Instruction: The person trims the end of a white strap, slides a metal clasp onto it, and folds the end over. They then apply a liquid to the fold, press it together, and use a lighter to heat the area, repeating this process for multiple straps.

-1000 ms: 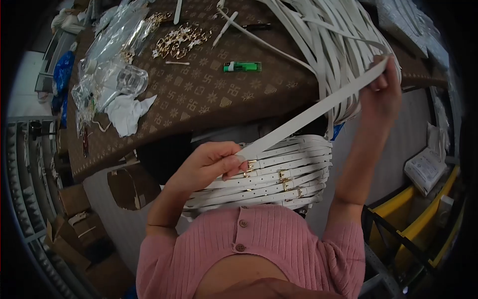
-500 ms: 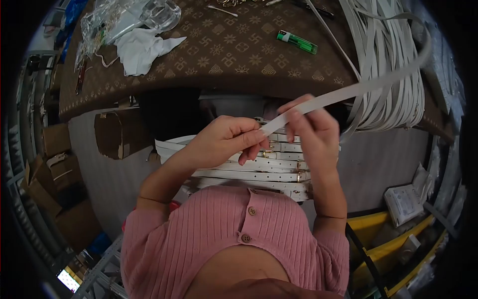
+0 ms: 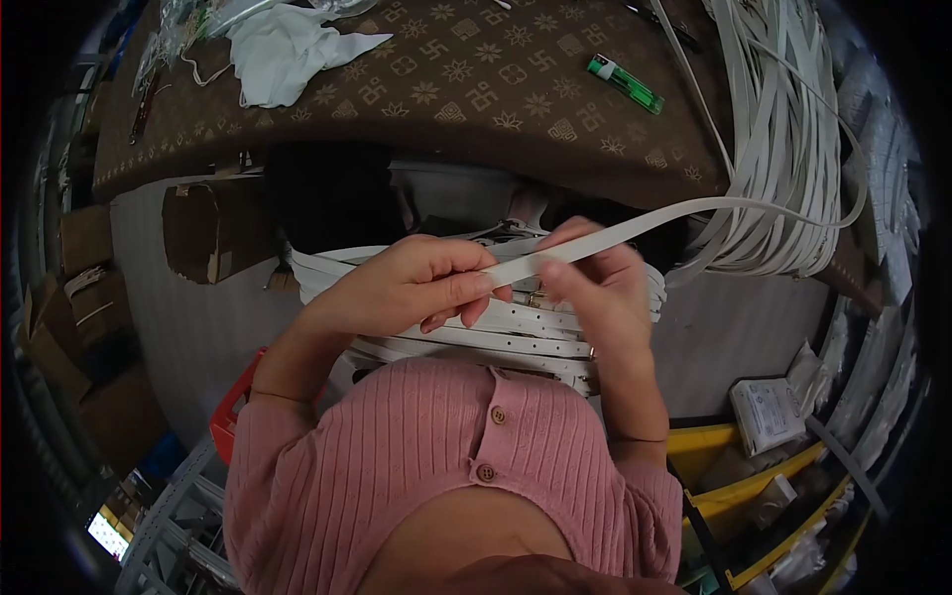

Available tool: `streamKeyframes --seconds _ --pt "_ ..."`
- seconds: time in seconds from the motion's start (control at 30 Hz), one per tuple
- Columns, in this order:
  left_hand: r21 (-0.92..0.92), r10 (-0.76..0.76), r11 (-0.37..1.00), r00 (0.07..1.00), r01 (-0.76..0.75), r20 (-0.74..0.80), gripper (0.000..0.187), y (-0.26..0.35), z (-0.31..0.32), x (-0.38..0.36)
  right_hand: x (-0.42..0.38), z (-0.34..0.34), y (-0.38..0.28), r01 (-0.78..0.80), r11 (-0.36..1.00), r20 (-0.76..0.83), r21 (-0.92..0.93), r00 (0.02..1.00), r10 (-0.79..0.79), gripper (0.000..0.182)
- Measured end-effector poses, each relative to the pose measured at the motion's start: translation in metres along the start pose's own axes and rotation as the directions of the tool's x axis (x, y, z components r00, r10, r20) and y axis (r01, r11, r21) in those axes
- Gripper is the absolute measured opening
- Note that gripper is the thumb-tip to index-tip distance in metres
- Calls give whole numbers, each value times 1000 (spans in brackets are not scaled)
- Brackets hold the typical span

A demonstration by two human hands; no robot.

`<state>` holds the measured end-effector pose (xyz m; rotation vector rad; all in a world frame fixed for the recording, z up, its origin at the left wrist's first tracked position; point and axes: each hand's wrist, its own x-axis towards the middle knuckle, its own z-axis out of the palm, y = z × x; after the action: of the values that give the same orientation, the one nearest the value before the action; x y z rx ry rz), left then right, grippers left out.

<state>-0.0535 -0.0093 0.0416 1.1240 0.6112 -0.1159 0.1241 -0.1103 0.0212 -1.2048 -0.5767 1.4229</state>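
Observation:
A long white strap (image 3: 645,226) runs from my hands to the right, arcing over toward a big bundle of white straps (image 3: 783,178) that hangs over the table edge. My left hand (image 3: 407,288) pinches its near end between thumb and fingers. A little further along, my right hand (image 3: 605,288) has its thumb on the strap and its fingers behind it, slightly blurred. Under both hands, a stack of white belts (image 3: 535,319) with punched holes and gold-coloured buckles lies across my lap, partly hidden by the hands.
The table (image 3: 446,99) has a brown patterned cloth. On it are a green lighter (image 3: 627,83) and a crumpled white cloth (image 3: 288,59). A cardboard box (image 3: 203,233) stands below at left. Yellow bins (image 3: 764,496) are at lower right, a red object (image 3: 233,407) by my left elbow.
Both hands have shifted slightly left and lower in view with the strap. The strap's far part has dropped into a lower curve. The camera view has shifted a little too.

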Motion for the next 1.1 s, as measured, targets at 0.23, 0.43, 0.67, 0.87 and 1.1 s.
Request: streamKeyframes --seconds 0.23,0.43,0.67,0.87,1.1 --pt "-57 -19 998 1000 18 -10 22 -3 1 -2 4 -5 -3 114 993 -102 14 988 -112 11" --pt "330 189 932 978 -149 -91 19 -21 -36 -38 18 -75 -48 531 811 -379 246 823 -423 13" --pt "337 -116 856 781 392 -614 15 -106 -143 -166 35 -102 -78 534 637 -209 556 831 -515 13" --pt "645 174 374 633 666 -754 20 -69 -127 -148 46 -69 -42 414 784 -201 463 910 -361 23" --pt "486 451 818 866 -306 -214 24 42 -28 26 28 -51 -15 165 979 -96 123 983 -153 31"
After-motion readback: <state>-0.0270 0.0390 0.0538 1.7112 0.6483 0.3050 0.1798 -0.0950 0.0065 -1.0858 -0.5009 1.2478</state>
